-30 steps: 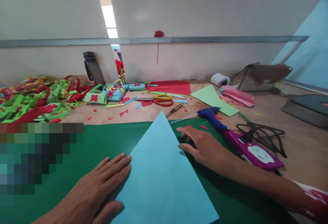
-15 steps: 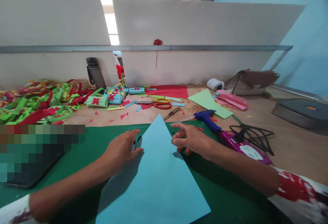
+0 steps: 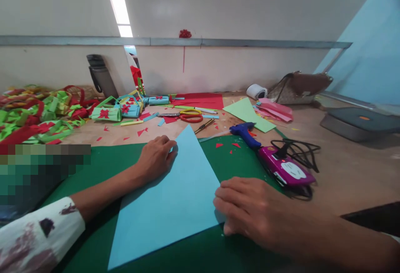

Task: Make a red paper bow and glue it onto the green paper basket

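Note:
A large sheet of light blue paper lies on the green cutting mat, one pointed corner toward the back. My left hand is closed at the sheet's upper left edge, thumb and fingers pinched together there. At the right corner, my right hand has its fingers curled over the paper's edge, with the thumb below. Behind the sheet's tip lie red- and yellow-handled scissors and a thin pointed tool.
A blue glue gun and a purple power strip with black cable sit to the right. Green and red paper pieces pile up at the left near a dark bottle. A light green sheet and a handbag are behind.
My right hand has come down and nearer to the sheet's right corner. My left hand has closed at the upper left edge. The paper has turned slightly, and the view has tilted down.

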Motion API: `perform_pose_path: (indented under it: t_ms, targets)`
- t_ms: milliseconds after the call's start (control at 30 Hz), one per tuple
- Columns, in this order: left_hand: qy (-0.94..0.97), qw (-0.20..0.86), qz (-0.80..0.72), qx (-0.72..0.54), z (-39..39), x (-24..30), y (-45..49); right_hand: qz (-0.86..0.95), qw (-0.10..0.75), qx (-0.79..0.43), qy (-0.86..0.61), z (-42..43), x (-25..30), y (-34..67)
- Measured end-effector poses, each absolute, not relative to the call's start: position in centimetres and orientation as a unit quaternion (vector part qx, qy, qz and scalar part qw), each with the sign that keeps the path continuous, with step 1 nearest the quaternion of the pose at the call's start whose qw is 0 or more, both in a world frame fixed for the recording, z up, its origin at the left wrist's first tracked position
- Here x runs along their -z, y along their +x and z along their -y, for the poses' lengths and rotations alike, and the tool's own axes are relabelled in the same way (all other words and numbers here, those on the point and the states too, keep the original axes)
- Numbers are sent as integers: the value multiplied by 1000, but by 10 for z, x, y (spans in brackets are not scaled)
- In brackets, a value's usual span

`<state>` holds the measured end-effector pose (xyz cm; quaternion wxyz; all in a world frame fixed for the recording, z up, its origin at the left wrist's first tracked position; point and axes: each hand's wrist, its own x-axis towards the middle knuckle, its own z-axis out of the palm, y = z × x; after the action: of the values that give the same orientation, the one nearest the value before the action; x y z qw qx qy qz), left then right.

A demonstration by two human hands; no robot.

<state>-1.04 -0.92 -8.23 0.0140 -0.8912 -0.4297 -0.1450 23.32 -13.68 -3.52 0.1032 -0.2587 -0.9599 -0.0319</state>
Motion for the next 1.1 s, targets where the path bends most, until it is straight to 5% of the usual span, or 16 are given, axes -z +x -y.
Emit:
perform_pose_path:
  t_ms: [200, 567, 733, 900, 1100]
  targets:
    - [-914, 19, 374, 158, -9, 85, -10, 935, 58, 215, -274, 161, 47, 238]
    - [-936, 15, 305, 178, -13, 88, -12, 894, -1, 296, -335, 109, 48, 245]
    - [-934, 12, 300, 192, -14, 91, -13, 894, 43, 337, -291, 86, 54, 240]
    - [-930, -12, 302, 207, -11, 91, -11, 923, 129, 260, -252, 81, 59, 232]
    - [-918, -85, 314, 228, -9, 81, -13, 965, 167, -13, -203, 70, 58, 214]
